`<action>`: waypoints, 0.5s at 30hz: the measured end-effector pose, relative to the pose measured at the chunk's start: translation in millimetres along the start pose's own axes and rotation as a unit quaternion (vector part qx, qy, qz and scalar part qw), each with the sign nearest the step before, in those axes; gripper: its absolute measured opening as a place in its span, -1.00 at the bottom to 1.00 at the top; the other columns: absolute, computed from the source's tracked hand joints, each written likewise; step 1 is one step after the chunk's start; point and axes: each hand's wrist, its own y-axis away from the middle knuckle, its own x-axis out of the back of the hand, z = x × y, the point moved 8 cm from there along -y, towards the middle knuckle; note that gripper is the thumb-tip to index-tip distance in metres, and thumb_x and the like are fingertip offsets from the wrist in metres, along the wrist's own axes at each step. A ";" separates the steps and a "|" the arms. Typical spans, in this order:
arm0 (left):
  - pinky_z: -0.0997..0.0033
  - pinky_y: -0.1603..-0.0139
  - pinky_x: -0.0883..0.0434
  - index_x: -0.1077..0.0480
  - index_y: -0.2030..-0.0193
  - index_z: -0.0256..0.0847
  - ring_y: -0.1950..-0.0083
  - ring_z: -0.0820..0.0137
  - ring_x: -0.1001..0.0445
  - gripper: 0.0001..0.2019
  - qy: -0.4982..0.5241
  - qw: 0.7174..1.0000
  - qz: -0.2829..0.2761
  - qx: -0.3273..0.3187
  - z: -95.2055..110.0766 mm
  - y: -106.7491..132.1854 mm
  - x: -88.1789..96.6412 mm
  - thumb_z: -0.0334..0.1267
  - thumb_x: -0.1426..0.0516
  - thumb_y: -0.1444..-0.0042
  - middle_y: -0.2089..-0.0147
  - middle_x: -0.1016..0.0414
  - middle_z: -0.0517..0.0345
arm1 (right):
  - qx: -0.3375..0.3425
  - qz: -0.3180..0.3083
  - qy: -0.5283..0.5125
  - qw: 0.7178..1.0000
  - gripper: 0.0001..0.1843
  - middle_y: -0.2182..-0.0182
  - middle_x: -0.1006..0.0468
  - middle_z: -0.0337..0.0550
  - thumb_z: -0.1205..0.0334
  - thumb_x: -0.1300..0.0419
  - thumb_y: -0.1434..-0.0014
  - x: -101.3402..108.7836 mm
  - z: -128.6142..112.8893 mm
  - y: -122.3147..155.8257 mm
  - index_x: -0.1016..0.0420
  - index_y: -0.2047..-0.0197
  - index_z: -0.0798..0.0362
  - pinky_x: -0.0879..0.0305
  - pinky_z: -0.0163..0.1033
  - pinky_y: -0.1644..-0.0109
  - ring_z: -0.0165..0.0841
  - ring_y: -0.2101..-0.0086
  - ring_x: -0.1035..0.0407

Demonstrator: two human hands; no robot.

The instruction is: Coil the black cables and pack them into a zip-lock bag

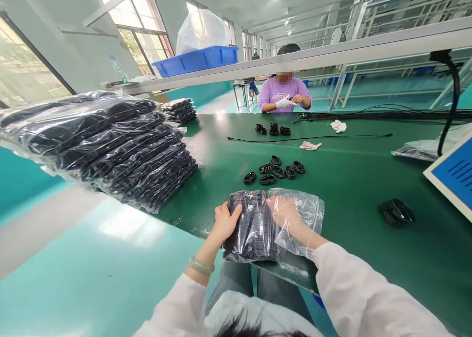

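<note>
A clear plastic bag (309,209) packed with rows of black coiled cables (250,229) lies at the table's near edge. My left hand (225,219) grips the packed bag along its left side, thumb on top. Inside the loose, unfilled right part of the bag is my right hand (285,211), its fingers curled against the right end of the coils. What those fingertips hold is hidden. Beyond the bag, several loose black cable coils (277,171) lie on the green table (350,179).
A tall stack of filled bags (121,150) stands at left, a smaller stack (179,111) behind it. Further coils (273,129), a straight cable (313,138) and white gloves (310,145) lie farther back. At right are a black coil (397,212) and a blue-white box (455,172). A co-worker (283,92) sits opposite.
</note>
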 end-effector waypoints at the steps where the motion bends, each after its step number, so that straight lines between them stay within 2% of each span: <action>1: -0.04 -0.41 -0.10 -0.23 -0.30 -0.30 -0.42 -0.07 -0.17 -0.31 0.000 1.000 0.000 -0.002 -1.7 5.4 -1.5 0.17 -0.07 -0.18 -0.28 -0.25 -0.33 | 0.000 0.005 -0.003 1.000 -0.60 0.26 -0.61 -0.03 0.17 0.10 -0.48 1.0 -2.8 0.7 -0.53 0.16 0.08 -0.31 -0.03 -0.06 -0.22 0.18 -0.50; 4: -0.03 -0.39 -0.13 -0.24 -0.30 -0.25 -0.40 -0.07 -0.18 -0.32 0.002 1.000 0.009 -0.005 -3.5 12.6 -5.8 0.14 -0.12 -0.15 -0.27 -0.29 -0.28 | 0.002 0.019 -0.012 1.000 -0.68 0.17 -0.57 -0.12 0.04 -0.07 -0.43 2.1 -7.1 1.8 -0.50 0.05 0.11 -0.41 -0.03 -0.03 -0.29 0.17 -0.49; 6: -0.01 -0.39 -0.13 -0.23 -0.31 -0.25 -0.41 -0.06 -0.18 -0.31 0.006 1.000 0.017 -0.002 -4.2 11.9 -7.6 0.13 -0.13 -0.14 -0.30 -0.27 -0.29 | 0.001 0.019 -0.015 1.000 -0.66 0.08 -0.55 -0.10 0.03 -0.18 -0.37 -0.7 -5.3 1.4 -0.47 -0.04 0.11 -0.46 -0.04 0.01 -0.29 0.14 -0.49; 11: 0.05 -0.40 -0.14 -0.23 -0.32 -0.24 -0.44 -0.02 -0.17 -0.28 0.017 0.999 0.033 0.005 -6.4 11.1 -6.6 0.16 -0.16 -0.13 -0.37 -0.22 -0.29 | 0.024 0.024 -0.023 0.999 -0.65 -0.04 -0.50 -0.05 0.08 -0.20 -0.36 -8.7 -1.0 0.9 -0.44 -0.12 0.08 -0.48 -0.02 -0.01 -0.26 0.07 -0.47; 15: 0.05 -0.35 -0.22 -0.28 -0.28 -0.28 -0.39 -0.01 -0.25 -0.32 0.026 0.999 0.040 0.001 -2.7 15.8 0.7 0.16 -0.14 -0.17 -0.35 -0.26 -0.32 | 0.053 0.054 -0.028 0.997 -0.66 -0.07 -0.48 -0.04 0.08 -0.20 -0.37 -2.1 -5.6 7.3 -0.44 -0.13 0.05 -0.47 -0.02 -0.03 -0.25 0.05 -0.46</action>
